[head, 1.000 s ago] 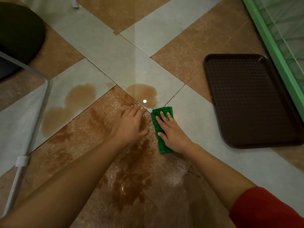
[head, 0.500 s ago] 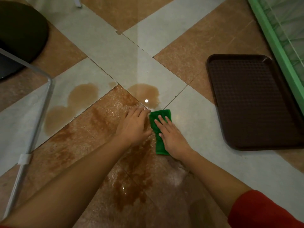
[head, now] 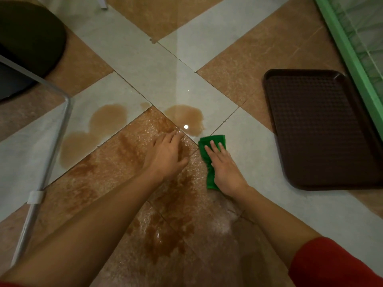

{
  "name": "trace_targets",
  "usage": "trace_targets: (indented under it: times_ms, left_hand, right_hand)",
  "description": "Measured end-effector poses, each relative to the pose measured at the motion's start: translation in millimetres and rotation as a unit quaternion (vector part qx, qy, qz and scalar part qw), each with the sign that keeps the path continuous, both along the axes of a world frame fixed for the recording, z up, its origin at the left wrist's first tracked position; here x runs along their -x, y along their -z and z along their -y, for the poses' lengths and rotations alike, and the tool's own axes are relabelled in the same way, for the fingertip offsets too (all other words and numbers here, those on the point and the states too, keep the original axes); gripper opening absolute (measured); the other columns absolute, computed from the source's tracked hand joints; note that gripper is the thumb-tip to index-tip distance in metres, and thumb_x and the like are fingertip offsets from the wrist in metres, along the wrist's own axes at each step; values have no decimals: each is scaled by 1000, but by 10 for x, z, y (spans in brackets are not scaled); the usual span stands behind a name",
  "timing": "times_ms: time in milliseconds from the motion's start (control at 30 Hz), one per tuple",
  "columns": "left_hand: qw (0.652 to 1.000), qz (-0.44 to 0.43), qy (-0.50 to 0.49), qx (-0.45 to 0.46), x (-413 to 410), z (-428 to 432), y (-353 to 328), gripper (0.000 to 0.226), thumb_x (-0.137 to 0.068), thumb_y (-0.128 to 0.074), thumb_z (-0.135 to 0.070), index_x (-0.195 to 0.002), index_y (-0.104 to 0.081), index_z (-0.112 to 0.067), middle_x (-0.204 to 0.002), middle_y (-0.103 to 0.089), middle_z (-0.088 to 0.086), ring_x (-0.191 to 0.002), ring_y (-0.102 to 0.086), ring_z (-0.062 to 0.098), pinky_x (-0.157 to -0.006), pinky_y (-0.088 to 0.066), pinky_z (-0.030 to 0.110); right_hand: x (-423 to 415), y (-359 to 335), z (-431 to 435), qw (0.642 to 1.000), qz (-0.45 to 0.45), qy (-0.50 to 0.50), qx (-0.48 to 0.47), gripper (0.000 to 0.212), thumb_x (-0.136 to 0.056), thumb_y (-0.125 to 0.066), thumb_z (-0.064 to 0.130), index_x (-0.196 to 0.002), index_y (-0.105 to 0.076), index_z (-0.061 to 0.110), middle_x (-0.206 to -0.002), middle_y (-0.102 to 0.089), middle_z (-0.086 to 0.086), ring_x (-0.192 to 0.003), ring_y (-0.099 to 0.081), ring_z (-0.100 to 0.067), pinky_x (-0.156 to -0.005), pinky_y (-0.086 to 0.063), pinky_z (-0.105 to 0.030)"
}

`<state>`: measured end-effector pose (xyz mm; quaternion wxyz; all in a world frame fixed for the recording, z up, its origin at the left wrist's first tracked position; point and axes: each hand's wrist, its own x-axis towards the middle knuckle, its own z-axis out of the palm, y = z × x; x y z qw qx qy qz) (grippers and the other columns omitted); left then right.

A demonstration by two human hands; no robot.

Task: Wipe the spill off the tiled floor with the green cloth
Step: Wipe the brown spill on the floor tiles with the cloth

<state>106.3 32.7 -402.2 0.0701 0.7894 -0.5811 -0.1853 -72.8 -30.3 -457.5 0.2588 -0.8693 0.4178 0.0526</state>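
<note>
A brown spill covers the tiled floor: one puddle [head: 186, 118] on a pale tile ahead, a double puddle [head: 93, 133] to the left, and wet streaks [head: 165, 241] on the brown tile between my arms. My right hand [head: 224, 168] presses flat on the folded green cloth [head: 211, 141], which lies just right of the near puddle. My left hand [head: 165, 156] rests palm down on the wet brown tile, fingers spread, holding nothing.
A dark brown plastic tray [head: 319, 129] lies on the floor to the right. Behind it runs a green frame [head: 352, 59] with mesh. At the left stand a metal chair leg [head: 43, 168] and a dark seat [head: 27, 36].
My right hand has slid the green cloth a little to the right and away from my left hand. The left hand has stayed in place.
</note>
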Motion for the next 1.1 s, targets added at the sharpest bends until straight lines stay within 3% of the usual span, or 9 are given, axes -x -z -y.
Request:
trace_targets:
  times_ms: [167,267,333,433,567,833,1100]
  left_hand:
    - [1000,8,26,12,75,45,-10,64,-86,-56,-40,-141,-28,-23,-145,-36,2,-134,-27,21,-111,-19,41]
    - [999,-1,44,22,107,53,-2,64,-85,-56,-38,-141,-28,-23,-142,-38,3,-132,-29,21,-109,-25,40]
    - [998,4,53,24,101,30,5,63,-86,-56,-38,-141,-27,-24,-142,-37,2,-132,-28,20,-110,-22,41]
    - [999,4,44,29,43,-18,-12,63,-86,-56,-37,-141,-29,-24,-143,-38,2,-133,-28,20,-111,-16,40]
    - [999,18,37,35,-55,-51,-27,61,-85,-55,-38,-139,-31,-24,-139,-41,4,-130,-32,21,-109,-20,42]
    - [997,-6,71,31,84,-7,-84,60,-87,-54,-37,-140,-29,-24,-142,-38,1,-132,-29,19,-111,-19,40]
    - [997,-15,53,61,-135,-176,-113,57,-86,-55,-38,-138,-34,-24,-138,-43,1,-128,-34,19,-107,-26,39]
  right_hand:
    - [-273,-5,50,998,0,55,-6,58,-101,-32,18,-150,-2,16,-158,8,-4,-144,14,-26,-116,6,-38]
    - [-123,-11,-45,1000,-10,-9,-2,57,-102,-30,24,-150,-1,17,-158,8,-1,-145,14,-23,-116,6,-35]
    - [40,12,-100,999,-12,-38,8,56,-102,-30,28,-150,-2,21,-158,8,2,-145,12,-19,-116,5,-33]
    - [141,-4,-57,1000,4,2,-10,58,-100,-36,31,-150,-7,26,-158,4,4,-145,9,-16,-118,2,-34]
    - [-95,-52,38,995,-21,98,-15,61,-100,-37,24,-151,-3,19,-158,7,-5,-145,9,-24,-116,5,-37]
    - [-218,-52,-103,992,-121,-11,14,66,-101,-35,21,-149,12,15,-157,16,-7,-144,13,-27,-116,4,-37]
    - [-276,-132,-252,994,-93,53,-22,65,-100,-33,12,-149,10,16,-157,17,-5,-144,15,-26,-115,5,-34]
